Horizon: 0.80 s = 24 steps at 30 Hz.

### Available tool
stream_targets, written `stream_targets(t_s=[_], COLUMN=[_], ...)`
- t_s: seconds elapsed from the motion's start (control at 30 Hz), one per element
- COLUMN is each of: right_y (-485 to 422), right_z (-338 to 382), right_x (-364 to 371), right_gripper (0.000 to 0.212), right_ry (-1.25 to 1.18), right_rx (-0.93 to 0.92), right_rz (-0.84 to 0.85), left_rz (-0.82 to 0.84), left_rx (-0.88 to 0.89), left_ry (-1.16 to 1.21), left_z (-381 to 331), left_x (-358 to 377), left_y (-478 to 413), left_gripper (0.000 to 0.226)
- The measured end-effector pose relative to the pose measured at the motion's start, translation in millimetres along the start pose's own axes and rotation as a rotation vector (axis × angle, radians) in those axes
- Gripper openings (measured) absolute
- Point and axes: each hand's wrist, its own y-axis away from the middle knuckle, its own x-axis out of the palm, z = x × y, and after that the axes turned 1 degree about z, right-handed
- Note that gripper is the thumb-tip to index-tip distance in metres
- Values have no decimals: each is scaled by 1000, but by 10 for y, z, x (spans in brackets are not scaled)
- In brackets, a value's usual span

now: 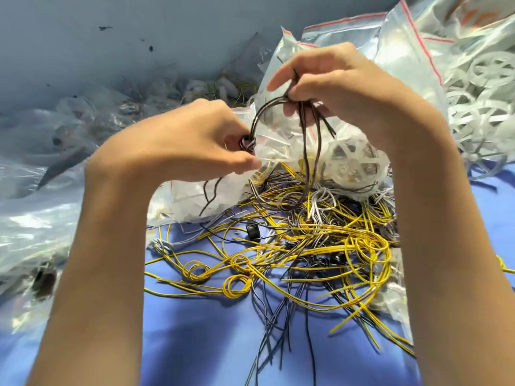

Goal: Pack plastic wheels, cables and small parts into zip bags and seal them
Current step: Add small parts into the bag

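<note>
A dark brown cable bundle hangs between both hands above the heap. My left hand pinches its knotted end, and my right hand pinches the loop and loose strands higher up. Below lies a tangle of yellow cables mixed with grey and black ones on the blue surface. A white plastic wheel sits inside a clear zip bag just behind the cables.
Clear zip bags with red seal strips, filled with white wheels, pile up at the right. More filled bags lie at the left and along the grey wall behind. A small black part lies among the wires.
</note>
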Motion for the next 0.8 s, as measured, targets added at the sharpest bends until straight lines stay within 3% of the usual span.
stream_targets(t_s=[0.1, 0.17, 0.27, 0.4, 0.47, 0.53, 0.67, 0.8], right_y=[31, 36, 33, 35, 51, 69, 53, 23], right_z=[-46, -38, 52, 123, 123, 144, 207, 173], right_x=[-86, -102, -24, 96, 79, 92, 238, 297], right_gripper=[22, 25, 32, 40, 62, 65, 63, 46], right_ry=[515, 655, 560, 277, 240, 257, 314, 403], right_rx=[55, 32, -101, -49, -15, -60, -109, -84], right_rz=[92, 62, 18, 221, 289, 338, 333, 350], left_rz=[-8, -43, -133, -227, -293, -355, -220, -123], left_rx=[-35, -43, -2, 83, 112, 103, 66, 49], left_ry=[96, 157, 199, 351, 420, 448, 389, 338], left_z=[63, 79, 76, 53, 36, 16, -7, 47], left_x=[-29, -39, -59, -119, -135, -135, -98, -104], left_y=[14, 8, 7, 61, 81, 84, 58, 65], left_gripper=[35, 38, 43, 47, 41, 41, 55, 53])
